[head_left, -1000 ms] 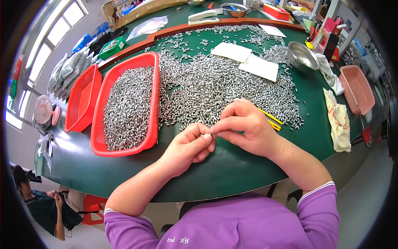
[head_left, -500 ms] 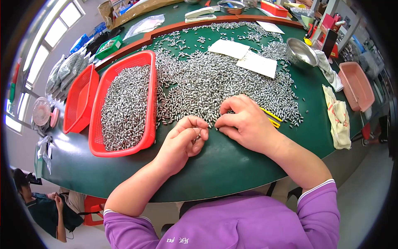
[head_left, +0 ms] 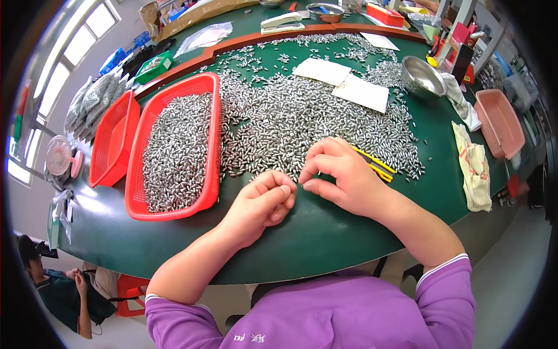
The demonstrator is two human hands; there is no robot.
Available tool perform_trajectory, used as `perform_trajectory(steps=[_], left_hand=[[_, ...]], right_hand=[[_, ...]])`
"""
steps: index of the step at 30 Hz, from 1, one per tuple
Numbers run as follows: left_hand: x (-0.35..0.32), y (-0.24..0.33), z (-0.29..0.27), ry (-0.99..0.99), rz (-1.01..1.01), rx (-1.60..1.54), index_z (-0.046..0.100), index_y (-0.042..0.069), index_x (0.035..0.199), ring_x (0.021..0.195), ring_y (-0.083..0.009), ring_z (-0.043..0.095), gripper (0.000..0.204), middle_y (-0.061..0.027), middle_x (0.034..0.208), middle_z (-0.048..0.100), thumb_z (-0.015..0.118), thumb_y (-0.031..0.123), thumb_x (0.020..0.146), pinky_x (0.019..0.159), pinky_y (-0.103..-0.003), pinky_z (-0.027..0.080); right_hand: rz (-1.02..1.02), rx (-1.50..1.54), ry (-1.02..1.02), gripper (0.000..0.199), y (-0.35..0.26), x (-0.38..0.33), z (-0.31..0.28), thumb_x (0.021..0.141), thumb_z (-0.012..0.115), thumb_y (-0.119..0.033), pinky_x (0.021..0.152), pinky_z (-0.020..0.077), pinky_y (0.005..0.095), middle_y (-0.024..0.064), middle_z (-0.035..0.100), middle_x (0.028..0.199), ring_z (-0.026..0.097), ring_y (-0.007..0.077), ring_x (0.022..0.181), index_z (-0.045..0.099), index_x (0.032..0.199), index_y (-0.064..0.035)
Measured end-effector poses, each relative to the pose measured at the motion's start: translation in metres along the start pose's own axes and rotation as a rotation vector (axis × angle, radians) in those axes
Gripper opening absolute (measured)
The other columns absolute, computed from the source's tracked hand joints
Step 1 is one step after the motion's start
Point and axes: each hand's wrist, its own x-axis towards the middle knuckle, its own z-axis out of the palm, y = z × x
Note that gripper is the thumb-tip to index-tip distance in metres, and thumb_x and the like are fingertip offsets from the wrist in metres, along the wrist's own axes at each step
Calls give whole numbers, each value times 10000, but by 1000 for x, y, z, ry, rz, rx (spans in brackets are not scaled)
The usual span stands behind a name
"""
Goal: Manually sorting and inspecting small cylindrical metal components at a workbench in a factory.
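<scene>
Many small silvery, bullet-shaped metal pieces lie heaped on the green table. At the near edge of this heap my two hands nearly meet. My left hand is curled closed, and what lies inside its fingers is hidden. Just to its right, my right hand pinches thumb and forefinger close together; anything between the tips is too small to make out. A yellow-and-black tool lies partly behind my right hand. On the left stands a red basket, full of similar pieces.
An empty-looking red tray sits left of the basket. White papers lie on the heap. A metal bowl, cloth gloves and a pink basket are at the right. A wooden strip edges the far side. Another person sits at lower left.
My left hand has shifted slightly right and closed more tightly. My right hand has moved a little nearer to me, and more of the yellow-and-black tool shows.
</scene>
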Motion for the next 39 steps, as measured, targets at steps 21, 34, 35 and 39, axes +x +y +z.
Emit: perform_trajectory(steps=[21, 34, 35, 39], left_hand=[[0, -1, 3, -36, 34, 0, 536, 72, 1051, 537, -52, 359, 84, -40, 822, 561, 530, 145, 1009, 481, -196, 284], [1, -2, 0, -35, 35, 40, 561, 62, 1076, 574, -48, 405, 132, -16, 851, 580, 501, 168, 1024, 496, -187, 303], [1, -2, 1, -1, 55, 43, 566, 55, 1065, 557, -52, 389, 144, -20, 832, 569, 490, 171, 1029, 486, -188, 299], [1, 0, 4, 55, 70, 43, 570, 47, 1054, 543, -61, 382, 165, -19, 807, 552, 470, 177, 1036, 473, -189, 299]], right_hand=[[-246, 22, 174, 247, -3, 2, -3, 722, 775, -67, 768, 458, 332, 10, 583, 921, 572, 195, 870, 740, 949, -157], [-156, -147, 221, 190, 2, 4, -6, 757, 735, -55, 798, 474, 353, 43, 604, 931, 589, 239, 881, 721, 934, -124], [-144, -160, 232, 192, 5, 4, -5, 762, 728, -51, 802, 473, 355, 42, 603, 937, 587, 240, 885, 720, 939, -125], [-100, -208, 205, 219, 10, 2, -3, 774, 702, -36, 830, 468, 365, 48, 595, 979, 576, 250, 936, 721, 968, -136]])
